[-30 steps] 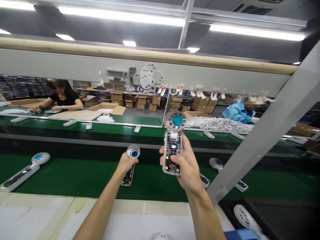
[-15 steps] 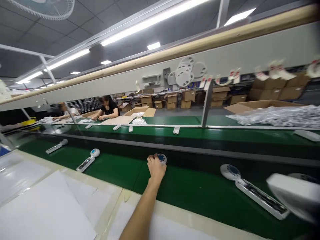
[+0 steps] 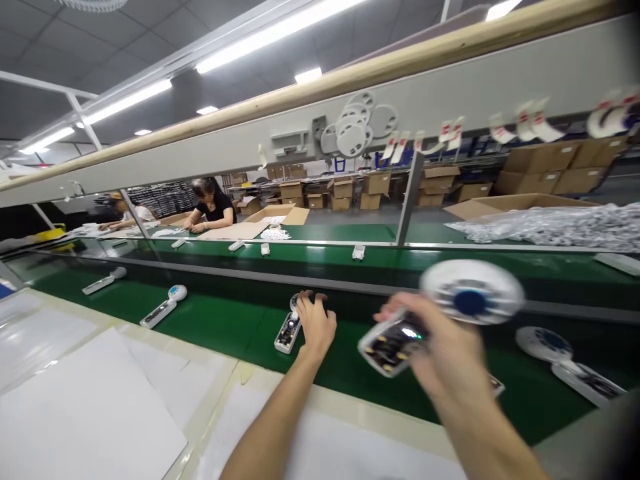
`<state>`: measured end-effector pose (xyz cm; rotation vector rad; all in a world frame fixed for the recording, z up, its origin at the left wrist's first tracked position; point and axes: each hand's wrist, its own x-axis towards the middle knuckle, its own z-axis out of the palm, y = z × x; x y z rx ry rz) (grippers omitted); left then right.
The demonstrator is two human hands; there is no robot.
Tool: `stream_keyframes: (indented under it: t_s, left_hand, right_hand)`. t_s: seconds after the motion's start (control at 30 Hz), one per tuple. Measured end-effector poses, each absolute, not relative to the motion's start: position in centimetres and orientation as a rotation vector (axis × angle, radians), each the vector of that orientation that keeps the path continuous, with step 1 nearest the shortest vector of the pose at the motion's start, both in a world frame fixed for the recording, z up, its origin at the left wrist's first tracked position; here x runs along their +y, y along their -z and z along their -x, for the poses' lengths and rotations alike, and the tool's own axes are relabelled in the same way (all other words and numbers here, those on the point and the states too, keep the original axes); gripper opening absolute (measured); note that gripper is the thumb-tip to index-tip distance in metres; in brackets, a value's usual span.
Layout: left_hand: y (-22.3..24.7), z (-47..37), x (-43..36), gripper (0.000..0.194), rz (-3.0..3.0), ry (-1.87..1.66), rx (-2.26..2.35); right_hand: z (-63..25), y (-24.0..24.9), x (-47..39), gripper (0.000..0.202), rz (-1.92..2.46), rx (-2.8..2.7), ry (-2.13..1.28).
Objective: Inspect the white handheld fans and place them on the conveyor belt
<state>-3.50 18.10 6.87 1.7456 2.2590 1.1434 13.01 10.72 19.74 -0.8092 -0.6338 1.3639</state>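
Note:
My left hand (image 3: 316, 323) reaches over the green conveyor belt (image 3: 225, 327), its fingers spread. Just left of it lies a white round-headed device (image 3: 287, 333), its handle open on a circuit board; the fingers partly cover its head. My right hand (image 3: 445, 340) grips another such device (image 3: 393, 343), raised above the belt, blurred by motion. That one has a wide round head with a blue centre, and small lights shine on its board. A small piece of something light shows behind my right wrist, mostly hidden.
More round-headed devices lie on the belt, one at the right (image 3: 583, 373) and one at the left (image 3: 163, 310). White sheets (image 3: 90, 407) cover the near table. A grey rail (image 3: 260, 273) runs behind the belt. Across it, a co-worker (image 3: 215, 203) sits near cardboard boxes (image 3: 343, 190).
My right hand has come into view holding a device. Left-hand fingers have spread, and the device under them now shows to their left. The view has shifted slightly.

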Motion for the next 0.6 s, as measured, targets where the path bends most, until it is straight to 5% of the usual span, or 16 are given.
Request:
stream_keyframes:
  t_s: [0.17, 0.47, 0.6]
  left_hand:
    - [-7.4, 2.9, 17.6, 0.035, -1.751, -1.12, 2.181]
    - [-7.3, 2.5, 17.8, 0.034, -1.733, -1.043, 2.136]
    - [-7.6, 2.0, 17.6, 0.034, -1.761, -0.998, 2.065]
  right_hand:
    - [-10.1, -18.5, 12.8, 0.013, 0.934, -0.363, -1.949]
    - [-11.8, -19.1, 12.3, 0.028, 0.787, -0.605, -1.698]
    - [-12.9, -20.1, 11.4, 0.051, 0.689, -0.786, -1.589]
